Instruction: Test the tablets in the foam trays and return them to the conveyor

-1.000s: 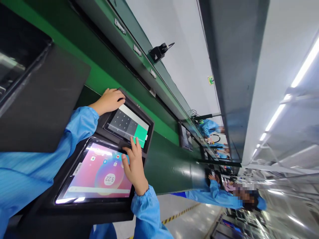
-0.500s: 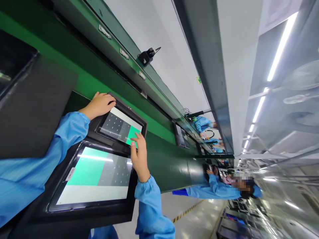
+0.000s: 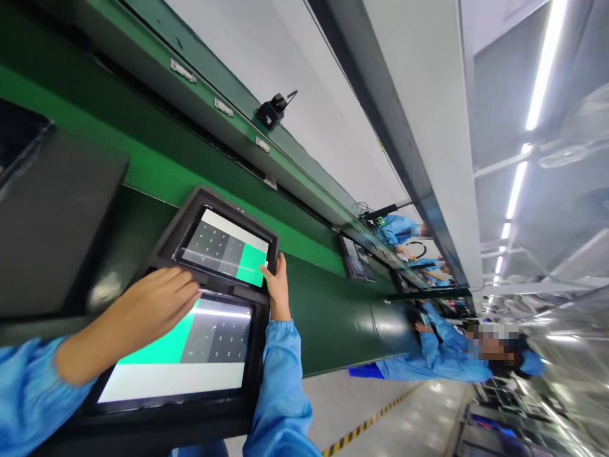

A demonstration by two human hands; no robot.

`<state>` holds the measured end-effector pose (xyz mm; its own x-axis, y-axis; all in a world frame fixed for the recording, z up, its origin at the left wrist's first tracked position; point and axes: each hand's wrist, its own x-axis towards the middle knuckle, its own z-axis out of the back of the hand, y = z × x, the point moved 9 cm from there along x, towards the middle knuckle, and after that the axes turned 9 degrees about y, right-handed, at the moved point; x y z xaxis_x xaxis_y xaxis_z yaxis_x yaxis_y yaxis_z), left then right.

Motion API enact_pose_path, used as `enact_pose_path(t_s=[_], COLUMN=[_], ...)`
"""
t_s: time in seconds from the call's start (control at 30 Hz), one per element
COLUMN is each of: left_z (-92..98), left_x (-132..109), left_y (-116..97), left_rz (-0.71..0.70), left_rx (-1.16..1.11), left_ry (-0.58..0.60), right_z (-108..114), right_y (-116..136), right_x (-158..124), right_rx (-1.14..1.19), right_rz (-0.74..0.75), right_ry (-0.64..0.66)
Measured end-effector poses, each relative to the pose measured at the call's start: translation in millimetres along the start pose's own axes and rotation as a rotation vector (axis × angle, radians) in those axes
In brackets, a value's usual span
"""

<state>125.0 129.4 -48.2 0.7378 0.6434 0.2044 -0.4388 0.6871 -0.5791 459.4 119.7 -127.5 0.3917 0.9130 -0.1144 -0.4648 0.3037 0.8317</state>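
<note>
Left hand (image 3: 143, 311): flat, fingers together, lying over near tablet (image 3: 204, 355), covering its screen corner; fingertips reach edge of far tablet (image 3: 223, 247).
Right hand (image 3: 277, 287): pinching far tablet's corner, thumb on bezel, fingers hidden behind.
Both screens: keypad plus green block, digits unreadable.
Beyond right hand: green conveyor belt (image 3: 323, 317); co-worker's sleeve (image 3: 428, 365), face blurred.
Beyond left hand: dark panel (image 3: 52, 235), cut off.

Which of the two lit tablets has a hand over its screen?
The nearer tablet: the left hand lies across its green patch. The farther tablet only has the right hand at its edge.
</note>
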Motion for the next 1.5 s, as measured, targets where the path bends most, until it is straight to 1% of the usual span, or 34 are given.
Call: enact_pose_path(t_s=[0.03,0.1,0.17,0.2,0.27,0.33,0.4,0.47,0.53,0.6,0.67,0.7,0.73,0.77,0.8,0.87,0.9,0.97,1.07,1.17,1.23,1.27,1.37,1.5], left_z=[-2.3,-0.5,4.4,6.4,10.1,13.8,16.3,16.9,14.5,9.0,-0.3,-5.3,-10.2,-14.3,-17.7,-21.1,-22.0,-23.4,-24.6,-24.3,-23.6,-23.4,-25.5,-29.0], left_x=[-18.8,-51.0,-71.5,-76.4,-77.2,-70.5,-61.3,-54.0,-51.5,-55.1,-63.1,-67.8,-72.5,-76.6,-79.9,-83.9,-84.5,-83.8,-80.8,-78.8,-78.8,-79.1,-80.3,-83.1], left_y=[0.5,9.8,22.9,28.4,34.1,35.0,34.1,34.3,37.8,44.8,54.1,58.4,62.3,65.3,67.4,69.3,69.6,69.6,69.4,68.7,68.3,68.1,67.8,66.7], left_rz=[0.027,0.098,0.169,0.198,0.224,0.228,0.222,0.223,0.245,0.289,0.351,0.379,0.403,0.419,0.428,0.425,0.422,0.419,0.421,0.416,0.413,0.412,0.423,0.45], left_rx=[-0.036,-0.119,-0.182,-0.198,-0.204,-0.2,-0.202,-0.2,-0.189,-0.19,-0.212,-0.227,-0.241,-0.253,-0.265,-0.278,-0.28,-0.288,-0.306,-0.312,-0.308,-0.304,-0.284,-0.282], left_ry=[-0.028,-0.124,-0.206,-0.226,-0.233,-0.227,-0.214,-0.206,-0.208,-0.22,-0.215,-0.209,-0.2,-0.192,-0.186,-0.19,-0.192,-0.194,-0.192,-0.183,-0.178,-0.176,-0.155,-0.129], right_z=[-0.3,-1.0,-1.6,-1.6,-0.4,1.4,0.9,-0.4,1.3,6.9,3.7,-6.1,-22.0,-42.2,-62.8,-97.1,-109.7,-126.6,-139.4,-147.4,-144.2,-137.9,-105.9,-60.1], right_y=[-1.3,-2.6,-2.6,-2.6,-2.8,-3.1,-3.6,-3.2,0.8,17.7,55.1,79.1,103.2,124.0,140.8,161.8,167.2,171.1,173.4,176.1,177.8,178.2,170.8,141.0], right_x=[-0.7,-1.8,-1.8,-1.2,0.3,1.7,3.0,3.9,3.9,2.0,-2.6,-5.4,-8.2,-10.5,-12.7,-13.8,-12.3,-6.4,1.9,3.9,2.4,1.4,-1.7,-5.6], right_rx=[0.024,0.033,0.001,-0.013,-0.025,-0.023,0.005,0.045,0.047,-0.018,-0.149,-0.227,-0.309,-0.375,-0.427,-0.509,-0.544,-0.601,-0.629,-0.62,-0.589,-0.561,-0.467,-0.412], right_rz=[0.011,0.04,0.065,0.071,0.071,0.066,0.068,0.068,0.052,0.074,0.2,0.296,0.396,0.48,0.543,0.601,0.604,0.581,0.559,0.557,0.557,0.554,0.501,0.407], right_ry=[0.013,0.033,0.029,0.017,-0.024,-0.057,-0.033,0.021,0.032,-0.051,-0.127,-0.116,-0.06,0.035,0.137,0.291,0.337,0.376,0.371,0.39,0.378,0.346,0.214,0.132])
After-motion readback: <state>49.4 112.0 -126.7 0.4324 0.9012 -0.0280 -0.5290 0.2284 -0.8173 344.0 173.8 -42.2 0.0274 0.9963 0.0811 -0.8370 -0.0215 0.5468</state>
